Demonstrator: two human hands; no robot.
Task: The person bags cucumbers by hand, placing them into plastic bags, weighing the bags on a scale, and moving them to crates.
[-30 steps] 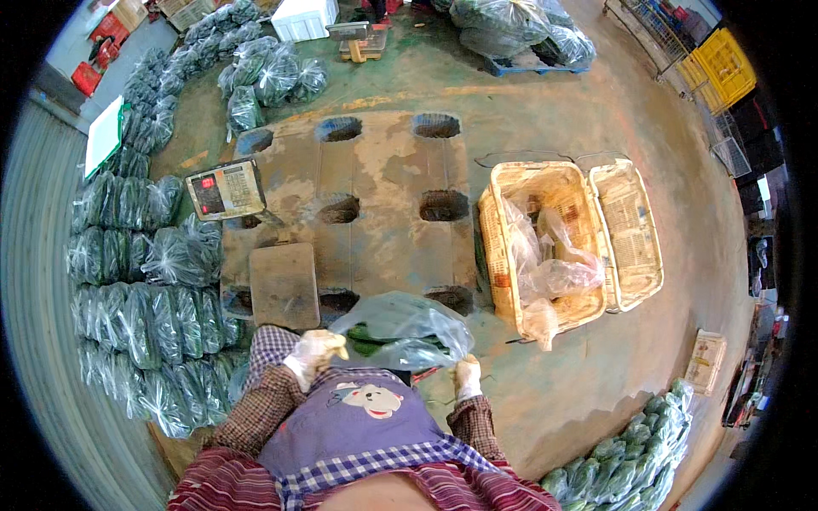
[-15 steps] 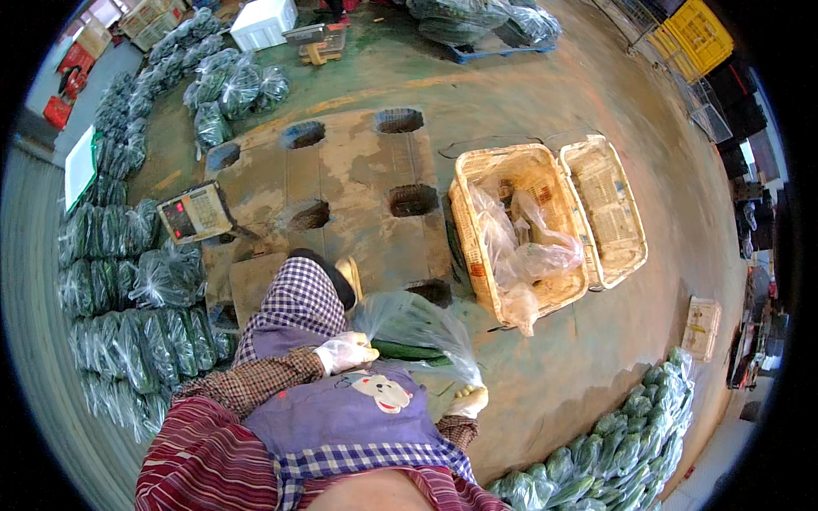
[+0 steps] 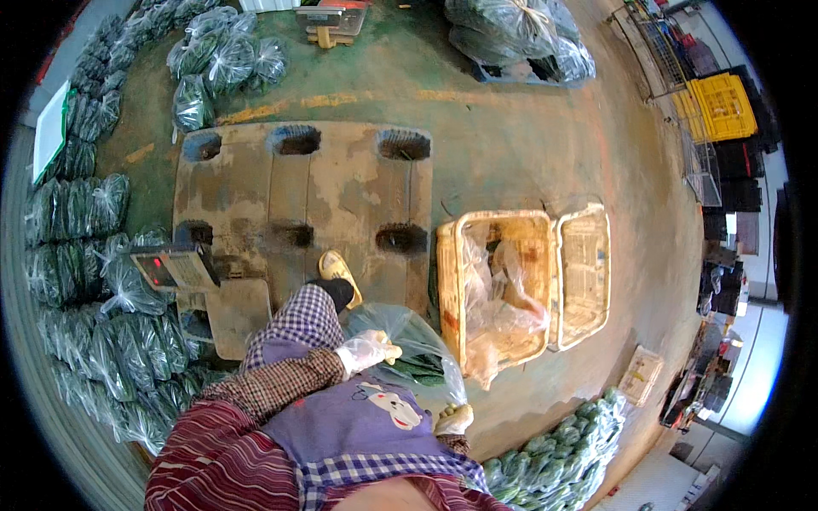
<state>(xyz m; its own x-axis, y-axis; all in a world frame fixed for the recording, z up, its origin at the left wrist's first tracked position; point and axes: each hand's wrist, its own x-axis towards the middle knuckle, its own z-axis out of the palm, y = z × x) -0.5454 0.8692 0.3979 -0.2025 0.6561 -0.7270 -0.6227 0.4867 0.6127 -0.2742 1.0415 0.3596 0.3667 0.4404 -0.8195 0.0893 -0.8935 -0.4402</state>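
Observation:
A clear plastic bag (image 3: 399, 324) with long green vegetables (image 3: 419, 368), which look like cucumbers, stretches between my two hands above my lap. My left hand (image 3: 368, 353), in a whitish thin glove, is closed on the near left side of the bag. At the bag's right end, my gloved right hand (image 3: 453, 418) is closed round the gathered plastic. Part of the vegetables is hidden behind my left hand and the apron (image 3: 358, 417).
Beyond the bag lies a brown pallet (image 3: 349, 187) with holes. A scale (image 3: 175, 268) stands at left, beside rows of bagged vegetables (image 3: 111, 341). At right sit a cream crate (image 3: 456, 298) with loose plastic bags and its open lid (image 3: 584, 277). More filled bags (image 3: 562, 451) lie lower right.
The view has turned, so pallet and crate sit lower in the picture. Both hands keep hold of the bag, and my right hand is now nearer my left and slightly lower.

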